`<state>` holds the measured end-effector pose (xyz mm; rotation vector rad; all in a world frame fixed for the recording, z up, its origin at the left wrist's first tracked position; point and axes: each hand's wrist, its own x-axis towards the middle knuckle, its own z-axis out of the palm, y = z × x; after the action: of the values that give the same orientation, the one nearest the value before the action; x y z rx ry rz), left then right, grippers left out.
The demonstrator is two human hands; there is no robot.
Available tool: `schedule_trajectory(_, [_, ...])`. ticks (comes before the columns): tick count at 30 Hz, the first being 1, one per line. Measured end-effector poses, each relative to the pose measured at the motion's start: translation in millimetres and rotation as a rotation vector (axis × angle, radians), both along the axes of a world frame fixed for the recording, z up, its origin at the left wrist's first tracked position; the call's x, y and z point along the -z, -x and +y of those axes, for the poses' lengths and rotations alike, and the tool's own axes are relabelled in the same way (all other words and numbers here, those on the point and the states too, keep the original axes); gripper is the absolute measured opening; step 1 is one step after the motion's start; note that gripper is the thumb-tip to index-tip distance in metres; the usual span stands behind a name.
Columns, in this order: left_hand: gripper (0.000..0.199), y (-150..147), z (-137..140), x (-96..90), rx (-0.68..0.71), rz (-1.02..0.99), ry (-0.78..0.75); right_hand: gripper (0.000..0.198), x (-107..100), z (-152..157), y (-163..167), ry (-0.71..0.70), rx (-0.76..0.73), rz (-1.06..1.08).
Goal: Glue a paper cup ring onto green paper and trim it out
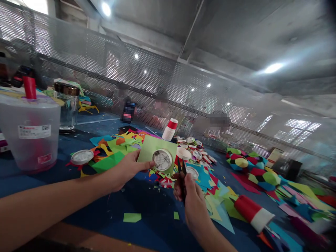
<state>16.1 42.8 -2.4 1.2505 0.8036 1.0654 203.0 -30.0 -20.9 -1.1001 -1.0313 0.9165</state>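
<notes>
Green paper (pixel 146 149) in left grip (pixel 129 168), scissors (pixel 183 174) (blades parted) in right grip (pixel 193 197)

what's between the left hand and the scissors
In the head view, the green sheet and the white disc against it lie between the left hand and the scissors; the hand grips the sheet's edge.

The left hand (pixel 131 169) pinches a light green sheet (pixel 147 148), its thumb at the edge of a round white-rimmed piece (pixel 162 160) against the sheet. The right hand (pixel 193 196) grips dark scissors (pixel 180 166), blades pointing up and slightly apart, near the sheet's right edge. Coloured paper scraps (pixel 111 161) spread over the blue bench (pixel 157 234). A cup stack (pixel 170 130) stands behind the sheet; a translucent tub (pixel 34 147) and a glass jar (pixel 68 113) stand at left.
</notes>
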Motion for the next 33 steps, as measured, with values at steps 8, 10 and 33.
schedule_trajectory(8, [0.059, -0.4, -8.0, -2.8, 0.075, -0.056, 0.063, 0.053, -2.0, -1.0, 6.2, 0.022, -0.05, -0.021])
schedule_trajectory(10, [0.057, -0.6, -11.8, -2.9, 0.1, -0.048, 0.064, 0.055, -1.8, -2.2, 7.7, 0.014, -0.082, -0.018])
schedule_trajectory(33, [0.042, 2.0, -21.1, -10.2, 0.144, -0.066, -0.008, 0.059, 3.6, -5.2, 3.0, 0.073, -0.106, -0.131])
